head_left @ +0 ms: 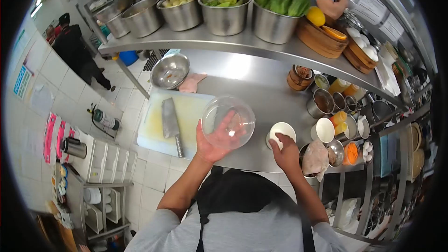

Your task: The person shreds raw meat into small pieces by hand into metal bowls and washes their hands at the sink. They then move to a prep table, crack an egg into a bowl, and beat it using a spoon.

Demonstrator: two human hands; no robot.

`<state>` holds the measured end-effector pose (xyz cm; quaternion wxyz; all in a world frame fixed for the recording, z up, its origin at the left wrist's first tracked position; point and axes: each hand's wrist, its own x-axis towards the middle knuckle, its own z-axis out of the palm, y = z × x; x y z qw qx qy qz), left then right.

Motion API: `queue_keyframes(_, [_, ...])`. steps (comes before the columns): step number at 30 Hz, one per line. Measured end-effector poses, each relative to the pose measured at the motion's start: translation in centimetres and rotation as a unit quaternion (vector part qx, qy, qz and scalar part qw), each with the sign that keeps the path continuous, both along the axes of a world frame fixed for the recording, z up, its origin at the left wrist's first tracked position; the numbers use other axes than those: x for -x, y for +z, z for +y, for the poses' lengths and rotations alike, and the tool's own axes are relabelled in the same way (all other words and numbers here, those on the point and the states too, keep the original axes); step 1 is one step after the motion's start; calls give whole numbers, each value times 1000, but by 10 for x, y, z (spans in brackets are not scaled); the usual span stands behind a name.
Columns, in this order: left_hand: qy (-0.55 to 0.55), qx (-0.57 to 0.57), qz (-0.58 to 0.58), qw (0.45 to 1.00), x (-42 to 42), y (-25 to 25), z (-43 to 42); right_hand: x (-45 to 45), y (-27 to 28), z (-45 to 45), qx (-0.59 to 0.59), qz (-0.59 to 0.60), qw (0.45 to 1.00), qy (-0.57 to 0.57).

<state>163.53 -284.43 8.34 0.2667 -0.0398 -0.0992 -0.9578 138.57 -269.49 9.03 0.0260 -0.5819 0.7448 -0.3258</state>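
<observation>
Your left hand (218, 141) cradles a clear plastic bowl (234, 106), steel cleaver (171, 120) leftward; your right hand (286, 153), grip unclear, overlaps a cup (281, 127).

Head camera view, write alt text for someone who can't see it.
A person's left hand supports a clear round bowl from beneath while the right hand reaches over an open white container at a steel counter. A cleaver lies on a cutting board to the left; a shelf beyond holds steel pots, some with vegetables.

The left hand (213, 141) is palm up; the right hand (287, 153) (fingers (283, 139) bent) reaches forward, forearms (183, 188) bare.
</observation>
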Motion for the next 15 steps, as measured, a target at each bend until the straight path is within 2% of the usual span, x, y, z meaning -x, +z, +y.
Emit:
queue_keyframes(1, [11,-2,-9,1000,-1,-2,3,-12,17,-9,0,-194,981,1])
queue_keyframes(2, [20,-2,-19,1000,-2,-1,5,-22,33,-18,-25,-314,949,18])
queue_keyframes(4, [22,-1,-67,997,-2,-4,7,-38,53,-37,-66,-534,842,46])
queue_keyframes(6, [14,1,-144,989,-7,-15,11,-39,41,-56,-94,-465,878,62])
queue_keyframes(7, [-27,-28,-106,994,-8,-27,12,-33,33,-69,-114,-431,894,48])
queue_keyframes(8, [-21,4,-192,981,-14,-37,14,-26,22,-86,-134,-396,907,35])
queue_keyframes(10, [-9,61,-356,932,-31,-54,13,22,-19,-134,-55,-474,879,-21])
queue_keyframes(12, [-16,109,-383,917,-50,-60,18,65,-36,-177,-83,-411,902,-105])
queue_keyframes(15, [-44,157,-431,888,-78,-79,27,119,-81,-225,-101,-415,889,-168])
